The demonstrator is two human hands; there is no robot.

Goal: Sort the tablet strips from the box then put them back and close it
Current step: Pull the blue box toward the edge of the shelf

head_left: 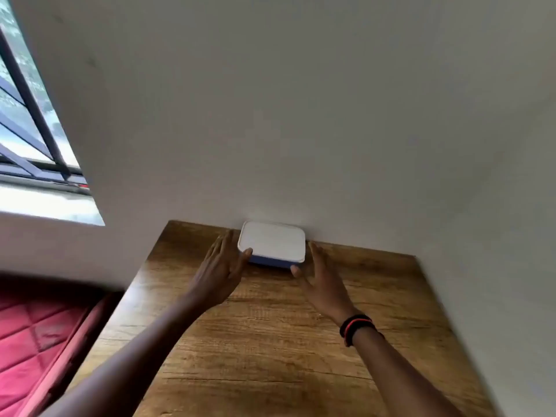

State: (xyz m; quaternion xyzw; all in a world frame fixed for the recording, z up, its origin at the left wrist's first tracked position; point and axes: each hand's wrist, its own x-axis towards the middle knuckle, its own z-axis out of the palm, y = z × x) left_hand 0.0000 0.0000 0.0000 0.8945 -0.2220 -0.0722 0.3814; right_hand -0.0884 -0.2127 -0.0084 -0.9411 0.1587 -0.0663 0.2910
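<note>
Head view: left hand (221, 263) and right hand (320, 276) outstretched, grips apart, either side of the box (272, 243)

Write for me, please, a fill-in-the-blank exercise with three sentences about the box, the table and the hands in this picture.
1. The square plastic box has a white lid and a ____ base.
2. It stands on the brown wooden table, at the far edge, against the pale ____.
3. The left hand and the right hand flank the box; the black and red wristband is on the ____ wrist.
Missing words: blue; wall; right.
</note>
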